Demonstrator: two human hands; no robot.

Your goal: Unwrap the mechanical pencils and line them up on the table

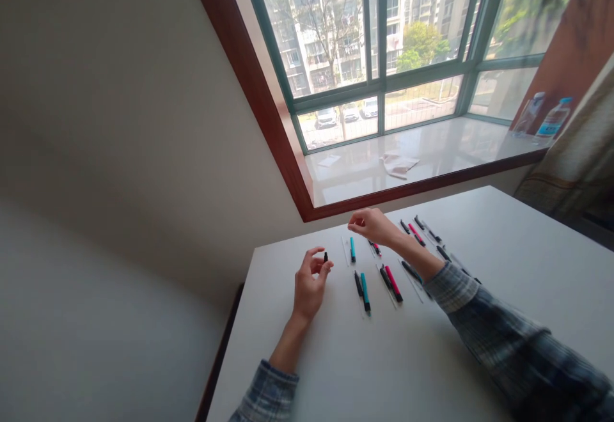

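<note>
My left hand (pixel 309 284) pinches a small black pen part (pixel 325 257) upright between thumb and fingertips, above the white table. To its right, my right hand (pixel 374 226) is closed in a pinch over the table's back part; what its fingertips hold, if anything, is too small to make out. Between and below the hands lie a short teal pen barrel (pixel 353 250), a thin clear refill (pixel 345 250), a longer teal pen piece (pixel 365 291) beside a black pen piece (pixel 359 283), and a pink-red pen barrel (pixel 393 282) next to another black piece (pixel 385 279).
More pen parts, including a pink-red piece (pixel 416 234) and black pieces (pixel 444 253), lie beyond my right forearm on the white table (pixel 345 371). A window sill (pixel 441 147) behind bears a crumpled cloth (pixel 399 165) and a plastic bottle (pixel 554 118). A wall (pixel 144 185) stands at left.
</note>
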